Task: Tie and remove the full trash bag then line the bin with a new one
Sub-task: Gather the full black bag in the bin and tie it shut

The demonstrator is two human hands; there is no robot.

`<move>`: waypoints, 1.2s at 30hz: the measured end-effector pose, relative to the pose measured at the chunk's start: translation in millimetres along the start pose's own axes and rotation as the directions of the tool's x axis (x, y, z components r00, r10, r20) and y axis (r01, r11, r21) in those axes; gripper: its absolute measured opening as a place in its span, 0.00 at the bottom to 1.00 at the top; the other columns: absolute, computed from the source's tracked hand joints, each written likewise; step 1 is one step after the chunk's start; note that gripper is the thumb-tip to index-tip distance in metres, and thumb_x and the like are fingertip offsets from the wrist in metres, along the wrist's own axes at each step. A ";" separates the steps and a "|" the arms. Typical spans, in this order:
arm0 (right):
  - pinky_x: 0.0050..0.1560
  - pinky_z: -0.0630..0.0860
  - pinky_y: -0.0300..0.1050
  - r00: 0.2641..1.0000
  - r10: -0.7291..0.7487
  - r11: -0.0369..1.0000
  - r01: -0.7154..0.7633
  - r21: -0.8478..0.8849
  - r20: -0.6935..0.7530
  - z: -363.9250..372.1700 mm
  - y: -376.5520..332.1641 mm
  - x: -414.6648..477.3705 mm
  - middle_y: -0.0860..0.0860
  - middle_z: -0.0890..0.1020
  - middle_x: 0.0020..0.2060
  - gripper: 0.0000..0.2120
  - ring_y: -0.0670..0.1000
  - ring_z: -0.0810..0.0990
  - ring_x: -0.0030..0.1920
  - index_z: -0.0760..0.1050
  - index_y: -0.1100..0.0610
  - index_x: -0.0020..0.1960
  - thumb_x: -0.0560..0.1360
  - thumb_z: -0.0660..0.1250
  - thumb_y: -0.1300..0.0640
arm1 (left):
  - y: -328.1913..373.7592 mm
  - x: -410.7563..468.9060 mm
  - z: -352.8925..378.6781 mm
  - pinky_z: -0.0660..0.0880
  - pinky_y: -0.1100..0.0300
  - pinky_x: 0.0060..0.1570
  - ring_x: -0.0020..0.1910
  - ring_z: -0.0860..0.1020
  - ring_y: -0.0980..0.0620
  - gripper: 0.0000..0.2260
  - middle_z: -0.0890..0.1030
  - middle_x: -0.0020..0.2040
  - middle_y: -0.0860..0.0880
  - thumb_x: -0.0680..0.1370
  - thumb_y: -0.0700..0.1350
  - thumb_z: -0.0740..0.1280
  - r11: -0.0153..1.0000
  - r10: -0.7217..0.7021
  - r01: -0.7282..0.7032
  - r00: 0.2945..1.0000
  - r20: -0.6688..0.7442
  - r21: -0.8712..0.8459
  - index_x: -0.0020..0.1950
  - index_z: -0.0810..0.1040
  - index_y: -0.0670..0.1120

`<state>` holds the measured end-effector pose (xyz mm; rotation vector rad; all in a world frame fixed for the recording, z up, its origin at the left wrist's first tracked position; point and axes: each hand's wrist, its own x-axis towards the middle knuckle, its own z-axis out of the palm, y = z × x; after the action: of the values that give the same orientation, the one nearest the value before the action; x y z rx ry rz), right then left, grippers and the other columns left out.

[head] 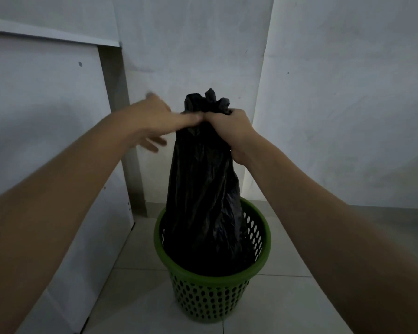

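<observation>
A full black trash bag (203, 194) stands tall out of a green perforated bin (210, 292) on the floor, its top gathered into a bunch. My right hand (229, 127) grips the gathered neck from the right, with the bag's loose ends sticking up above my fist. My left hand (158, 119) is beside the neck on the left, blurred, fingers spread and straight, its thumb tip touching the bag near my right hand. The bag's bottom is hidden inside the bin.
White walls (336, 104) meet in a corner close behind the bin. A white panel of furniture (46, 141) stands at the left. Pale floor tiles (140, 273) surround the bin.
</observation>
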<state>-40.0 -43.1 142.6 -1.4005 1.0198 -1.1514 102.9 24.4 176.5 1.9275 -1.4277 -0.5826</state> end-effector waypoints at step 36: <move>0.48 0.78 0.48 0.935 0.041 0.974 -0.117 0.196 0.351 1.3 3.9 -0.9 0.58 0.83 0.42 0.10 0.55 0.83 0.42 0.80 0.63 0.48 0.76 0.63 0.57 | -15.6 18.2 1.4 0.63 0.49 0.62 0.65 0.69 0.49 0.06 0.77 0.59 0.54 0.75 0.54 0.69 0.559 0.824 -0.644 0.498 -0.269 0.522 0.49 0.84 0.58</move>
<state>-38.9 -42.5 138.6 -1.3174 0.6745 -0.8856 117.8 9.7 164.7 1.2829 -1.8862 0.6072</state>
